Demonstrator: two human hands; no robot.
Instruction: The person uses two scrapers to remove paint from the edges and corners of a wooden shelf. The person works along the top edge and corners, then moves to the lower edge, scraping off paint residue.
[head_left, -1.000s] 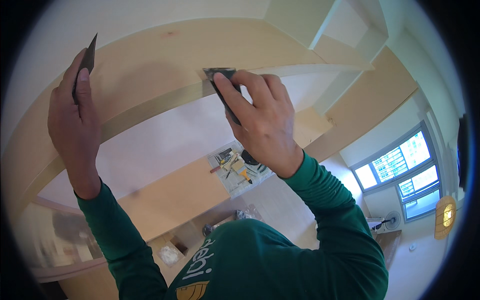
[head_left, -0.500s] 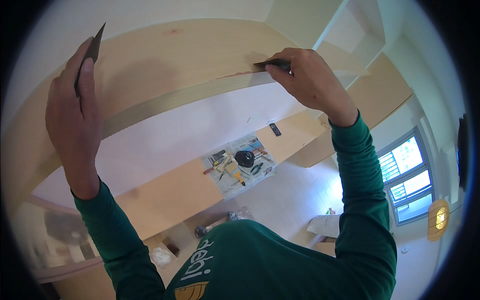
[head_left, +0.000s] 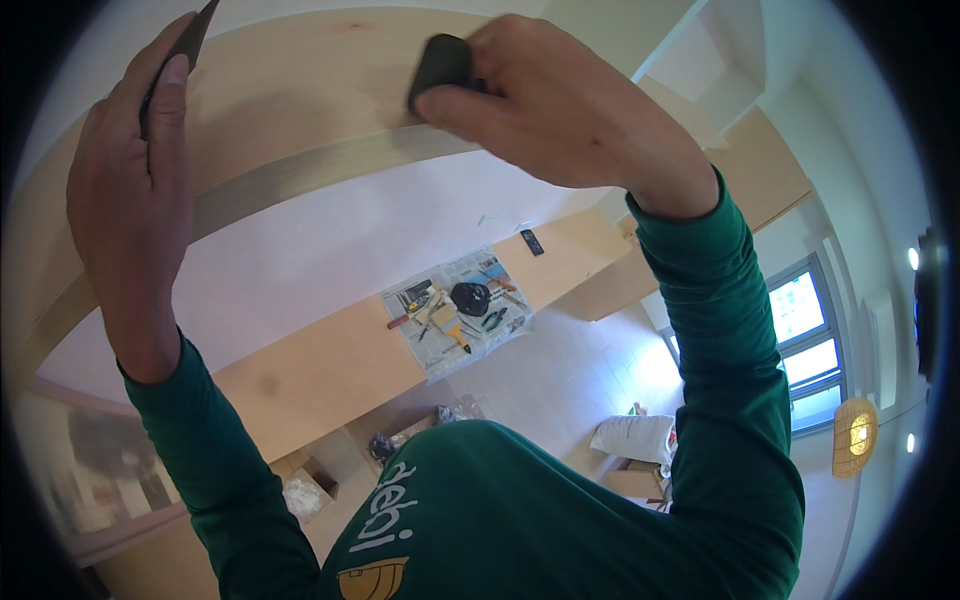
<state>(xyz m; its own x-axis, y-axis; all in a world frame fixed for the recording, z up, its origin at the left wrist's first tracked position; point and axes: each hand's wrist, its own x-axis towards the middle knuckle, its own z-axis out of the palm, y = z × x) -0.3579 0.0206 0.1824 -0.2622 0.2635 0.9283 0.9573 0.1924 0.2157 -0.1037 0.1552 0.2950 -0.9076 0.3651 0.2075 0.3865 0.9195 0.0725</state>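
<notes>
My left hand (head_left: 130, 190) is raised at the far left, its thumb and fingers closed on a thin dark flat scraper (head_left: 187, 45) whose pointed corner sticks up. My right hand (head_left: 565, 105) pinches a second dark scraper (head_left: 441, 72), its broad face turned toward me. That blade is at the front edge of a pale wood shelf board (head_left: 300, 65); whether it touches the wood is unclear. A lighter band (head_left: 310, 175) runs along the board's edge. My right hand covers part of the board.
Below is a long wooden ledge (head_left: 320, 385) with newspaper (head_left: 430, 350) spread on it. On the paper lie a black bundle (head_left: 470, 297), a yellow-handled tool (head_left: 459, 338) and several other tools. A dark remote (head_left: 531, 242) lies farther right. A white sack (head_left: 635, 440) stands on the floor.
My right hand has come left and closer along the board's edge, and its scraper has turned from edge-on to broad face. My left hand keeps its scraper. The view has shifted slightly.
</notes>
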